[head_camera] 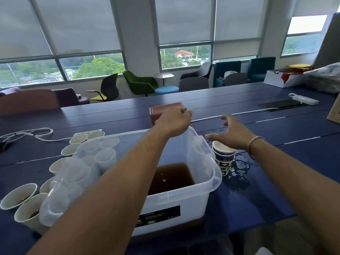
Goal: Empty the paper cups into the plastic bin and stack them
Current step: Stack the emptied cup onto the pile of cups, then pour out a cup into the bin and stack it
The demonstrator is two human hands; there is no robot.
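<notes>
Cup stack [223, 159] stands upright, mouths up, touching the bin [184, 197] on its right, at frame centre.
Right hand [235, 134] hovers above the stack, fingers spread wide. Left hand [174, 122] is over the bin's far rim, fingers curled away; any hold cannot be told. Loose cups [18, 196] crowd the bench [303, 144] lower left, and a puddle [239, 173] lies beside the stack.

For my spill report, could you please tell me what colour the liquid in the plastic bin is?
The liquid is dark brown, clearest in the head view.
</notes>
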